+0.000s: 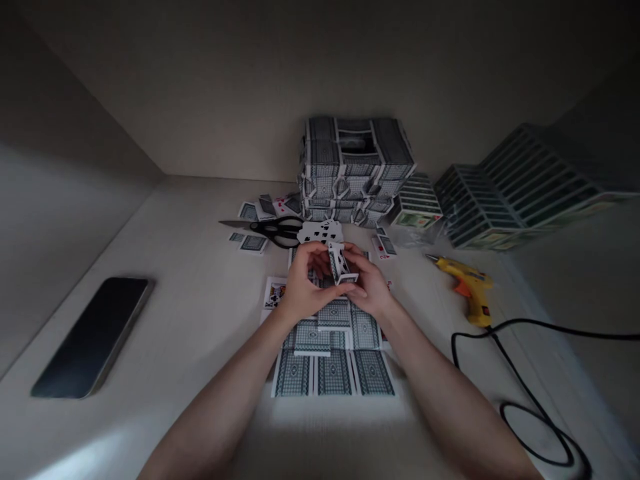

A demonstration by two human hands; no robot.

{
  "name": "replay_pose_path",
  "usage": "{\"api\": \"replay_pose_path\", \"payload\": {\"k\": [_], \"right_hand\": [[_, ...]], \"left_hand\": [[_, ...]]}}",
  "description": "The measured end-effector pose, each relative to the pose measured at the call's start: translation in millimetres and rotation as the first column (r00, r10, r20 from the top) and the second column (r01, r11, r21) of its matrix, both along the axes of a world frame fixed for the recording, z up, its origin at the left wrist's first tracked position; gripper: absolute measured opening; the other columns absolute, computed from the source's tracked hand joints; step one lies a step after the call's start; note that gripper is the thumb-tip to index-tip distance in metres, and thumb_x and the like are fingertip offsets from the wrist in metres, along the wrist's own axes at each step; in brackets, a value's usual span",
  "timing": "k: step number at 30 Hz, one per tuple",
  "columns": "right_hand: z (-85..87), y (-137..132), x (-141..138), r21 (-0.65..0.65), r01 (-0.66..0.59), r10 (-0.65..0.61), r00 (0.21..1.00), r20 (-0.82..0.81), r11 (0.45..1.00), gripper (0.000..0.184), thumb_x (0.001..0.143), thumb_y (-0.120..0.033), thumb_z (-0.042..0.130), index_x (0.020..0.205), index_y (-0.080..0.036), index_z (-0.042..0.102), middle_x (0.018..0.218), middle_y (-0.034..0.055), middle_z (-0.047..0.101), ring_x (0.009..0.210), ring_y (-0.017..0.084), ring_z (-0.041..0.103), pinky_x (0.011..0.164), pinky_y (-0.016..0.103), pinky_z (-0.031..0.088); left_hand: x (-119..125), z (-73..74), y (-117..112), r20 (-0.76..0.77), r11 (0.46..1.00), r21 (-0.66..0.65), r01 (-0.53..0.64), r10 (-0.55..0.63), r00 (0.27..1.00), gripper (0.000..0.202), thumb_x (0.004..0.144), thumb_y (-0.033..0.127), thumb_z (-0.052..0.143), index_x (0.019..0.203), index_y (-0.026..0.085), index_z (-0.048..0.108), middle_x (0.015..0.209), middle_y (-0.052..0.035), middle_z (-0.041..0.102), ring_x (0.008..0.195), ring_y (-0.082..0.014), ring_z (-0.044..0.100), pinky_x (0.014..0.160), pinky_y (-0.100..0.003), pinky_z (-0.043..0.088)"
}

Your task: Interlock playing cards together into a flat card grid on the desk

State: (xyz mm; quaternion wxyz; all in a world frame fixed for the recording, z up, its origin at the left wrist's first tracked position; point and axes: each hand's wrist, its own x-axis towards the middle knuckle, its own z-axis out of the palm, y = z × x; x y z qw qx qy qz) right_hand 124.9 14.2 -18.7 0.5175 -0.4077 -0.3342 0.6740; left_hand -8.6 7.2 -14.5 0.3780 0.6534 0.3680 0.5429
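Note:
Between both hands I hold a folded playing card [342, 265], bent into a small upright shape with its spade face partly inward. My left hand [306, 280] has its fingers and thumb closed around the card's left side. From the right, my right hand [369, 281] grips the same card, its fingertips meeting the left thumb near the bottom edge. Below the hands lie several patterned card backs [334, 373], laid out edge to edge with some overlapping. A king card [275, 292] shows face up beside my left wrist. Just beyond the fingers is a fan of spade cards [321, 231].
A box-like structure of cards [356, 170] stands at the back. Black scissors [273, 229] lie left of it among loose cards [253, 244]. Stacked card boxes [480, 207] stand at the right, behind a yellow glue gun [470, 287] with a black cord [523, 380]. A phone [93, 339] lies left.

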Motion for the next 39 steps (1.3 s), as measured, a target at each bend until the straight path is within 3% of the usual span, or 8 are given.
{"api": "replay_pose_path", "payload": {"k": [3, 6, 8, 14, 17, 22, 28, 39], "right_hand": [[4.4, 0, 1, -0.107, -0.016, -0.004, 0.984, -0.18, 0.994, 0.016, 0.072, -0.024, 0.058, 0.087, -0.023, 0.055, 0.076, -0.005, 0.06, 0.052, 0.007, 0.052, 0.035, 0.015, 0.035], [6.7, -1, 3, -0.188, -0.122, 0.062, 0.953, -0.297, 0.975, 0.012, 0.073, -0.022, 0.056, 0.084, -0.019, 0.053, 0.06, -0.0071, 0.057, 0.031, 0.004, 0.035, 0.024, 0.016, 0.02], [7.3, -1, 4, -0.205, -0.157, 0.076, 0.932, -0.355, 0.966, 0.008, 0.074, -0.022, 0.053, 0.08, -0.018, 0.051, 0.053, -0.0071, 0.055, 0.026, 0.004, 0.03, 0.022, 0.016, 0.015], [8.6, 1, 2, -0.262, -0.14, 0.023, 0.915, -0.404, 0.955, 0.005, 0.078, -0.016, 0.043, 0.073, -0.018, 0.044, 0.046, -0.0058, 0.054, 0.025, 0.005, 0.036, 0.024, 0.014, 0.026], [9.1, 2, 3, -0.254, -0.177, 0.057, 0.906, -0.42, 0.951, 0.005, 0.08, -0.016, 0.041, 0.076, -0.02, 0.042, 0.046, -0.007, 0.053, 0.022, 0.006, 0.034, 0.023, 0.014, 0.023], [9.2, 1, 6, -0.231, -0.229, 0.112, 0.896, -0.43, 0.946, 0.006, 0.084, -0.018, 0.038, 0.085, -0.021, 0.043, 0.048, -0.0079, 0.054, 0.02, 0.005, 0.029, 0.021, 0.014, 0.019], [10.1, 1, 5, -0.179, -0.167, 0.075, 0.899, -0.432, 0.97, 0.012, 0.084, -0.017, 0.04, 0.094, -0.022, 0.046, 0.059, -0.0066, 0.058, 0.03, 0.008, 0.046, 0.023, 0.014, 0.032], [7.6, 0, 6, -0.072, -0.171, 0.131, 0.916, -0.379, 0.983, 0.009, 0.081, -0.023, 0.041, 0.09, -0.024, 0.041, 0.065, -0.0077, 0.058, 0.031, 0.009, 0.05, 0.023, 0.018, 0.039]], "left_hand": [[0, 0.3, 0, 0.036, 1.0, -0.001, 0.029, -0.029, 0.999, 0.067, 0.054, 0.036, 0.083, 0.105, 0.022, 0.042, 0.085, 0.0005, 0.051, 0.069, -0.0112, 0.051, 0.058, -0.023, 0.042], [-1, -0.6, 1, 0.075, 0.998, -0.031, 0.058, -0.056, 0.996, 0.066, 0.055, 0.033, 0.083, 0.106, 0.023, 0.042, 0.086, 0.0011, 0.052, 0.07, -0.0106, 0.052, 0.059, -0.023, 0.042], [-1, -2.0, 4, 0.102, 0.995, -0.077, 0.064, -0.056, 0.993, 0.063, 0.057, 0.031, 0.082, 0.106, 0.023, 0.044, 0.087, 0.0007, 0.053, 0.072, -0.0111, 0.052, 0.06, -0.023, 0.042], [-2, -7.6, 12, 0.233, 0.973, -0.207, 0.106, -0.056, 0.971, 0.055, 0.06, 0.033, 0.08, 0.102, 0.022, 0.046, 0.087, 0.0006, 0.054, 0.077, -0.0119, 0.054, 0.066, -0.024, 0.042], [-1, -7.8, 12, 0.252, 0.969, -0.224, 0.108, -0.049, 0.967, 0.055, 0.059, 0.031, 0.08, 0.102, 0.023, 0.046, 0.087, 0.0012, 0.054, 0.077, -0.0116, 0.054, 0.066, -0.024, 0.042], [0, -3.7, 10, 0.197, 0.978, -0.184, 0.101, -0.064, 0.978, 0.06, 0.057, 0.028, 0.082, 0.103, 0.023, 0.044, 0.087, 0.0014, 0.052, 0.075, -0.0107, 0.052, 0.063, -0.022, 0.041], [-2, -2.8, 9, 0.147, 0.984, -0.108, 0.139, -0.122, 0.981, 0.063, 0.057, 0.025, 0.082, 0.105, 0.023, 0.041, 0.093, -0.0003, 0.051, 0.075, -0.0111, 0.052, 0.062, -0.023, 0.043], [-4, -2.6, 8, 0.101, 0.986, -0.077, 0.149, -0.141, 0.985, 0.062, 0.06, 0.027, 0.08, 0.107, 0.023, 0.04, 0.095, -0.0021, 0.051, 0.079, -0.0132, 0.053, 0.065, -0.025, 0.045]]}}
